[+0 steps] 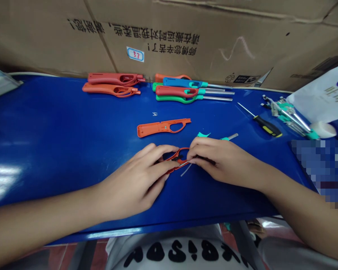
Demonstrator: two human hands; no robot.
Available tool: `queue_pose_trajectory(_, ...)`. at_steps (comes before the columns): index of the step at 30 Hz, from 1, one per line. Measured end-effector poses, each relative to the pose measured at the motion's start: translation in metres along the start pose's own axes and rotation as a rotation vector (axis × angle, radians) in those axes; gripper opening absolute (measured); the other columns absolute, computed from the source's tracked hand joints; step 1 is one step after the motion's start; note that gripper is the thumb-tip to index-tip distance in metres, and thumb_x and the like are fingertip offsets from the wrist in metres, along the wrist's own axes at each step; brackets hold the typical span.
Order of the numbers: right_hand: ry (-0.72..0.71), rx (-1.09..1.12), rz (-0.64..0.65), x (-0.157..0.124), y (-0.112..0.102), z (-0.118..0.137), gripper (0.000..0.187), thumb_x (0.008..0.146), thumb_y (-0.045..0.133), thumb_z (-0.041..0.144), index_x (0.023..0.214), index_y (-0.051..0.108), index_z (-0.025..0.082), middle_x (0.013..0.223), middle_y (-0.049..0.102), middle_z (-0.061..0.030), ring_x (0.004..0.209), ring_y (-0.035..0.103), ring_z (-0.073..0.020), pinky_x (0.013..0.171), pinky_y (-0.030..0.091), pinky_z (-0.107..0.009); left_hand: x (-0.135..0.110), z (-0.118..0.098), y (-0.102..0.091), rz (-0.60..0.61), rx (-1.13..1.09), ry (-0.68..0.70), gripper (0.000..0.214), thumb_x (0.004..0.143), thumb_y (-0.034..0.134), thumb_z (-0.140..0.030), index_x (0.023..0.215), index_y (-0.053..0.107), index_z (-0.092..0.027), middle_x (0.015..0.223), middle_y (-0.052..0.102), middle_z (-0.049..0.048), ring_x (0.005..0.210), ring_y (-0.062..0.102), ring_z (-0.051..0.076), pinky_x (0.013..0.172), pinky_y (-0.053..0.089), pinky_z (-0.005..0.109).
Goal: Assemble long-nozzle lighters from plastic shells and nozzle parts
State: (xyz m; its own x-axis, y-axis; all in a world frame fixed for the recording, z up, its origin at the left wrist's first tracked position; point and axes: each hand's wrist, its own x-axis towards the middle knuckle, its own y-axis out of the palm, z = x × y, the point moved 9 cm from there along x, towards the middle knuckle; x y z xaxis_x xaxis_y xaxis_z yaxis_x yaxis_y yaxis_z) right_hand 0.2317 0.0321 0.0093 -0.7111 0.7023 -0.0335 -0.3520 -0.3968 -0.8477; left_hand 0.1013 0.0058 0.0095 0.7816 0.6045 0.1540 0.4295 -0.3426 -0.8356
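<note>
My left hand [138,180] and my right hand [219,159] meet over an orange lighter shell [178,157] lying on the blue table [59,142]. Both hands pinch it, fingers closed on the shell from either side. A thin grey wire [186,170] sticks out below the shell. Under my right hand a teal part with a metal tube [229,137] shows. Another orange half shell [163,127] lies just beyond my hands.
Two orange shells [112,84] and several assembled long lighters [186,92] lie at the back. A black-and-yellow screwdriver [261,123] and a heap of teal metal-tube parts [291,116] sit on the right beside a white bag [323,97]. Cardboard boxes [186,33] wall the far edge.
</note>
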Motion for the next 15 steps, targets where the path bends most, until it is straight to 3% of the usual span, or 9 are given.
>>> queue_pose_trajectory(12, 0.033, 0.129, -0.059, 0.003, -0.008, -0.001, 0.019, 0.098, 0.054, 0.012, 0.095, 0.071, 0.020, 0.094, 0.069, -0.0034, 0.084, 0.064, -0.0143, 0.075, 0.047, -0.028, -0.003, -0.001, 0.002, 0.011, 0.068, 0.016, 0.048, 0.099, 0.049, -0.011, 0.144, 0.056, -0.023, 0.148, 0.051, 0.0120, 0.119, 0.054, 0.026, 0.100, 0.051, 0.044)
queue_pose_trajectory(15, 0.078, 0.112, -0.089, 0.002, -0.011, -0.004, 0.014, 0.094, 0.059, 0.012, 0.095, 0.069, 0.021, 0.086, 0.067, -0.0008, 0.072, 0.059, -0.0121, 0.069, 0.045, -0.026, -0.001, -0.003, 0.002, 0.017, 0.094, 0.035, 0.048, 0.099, 0.047, -0.011, 0.146, 0.054, -0.023, 0.149, 0.050, 0.0123, 0.116, 0.054, 0.027, 0.097, 0.052, 0.045)
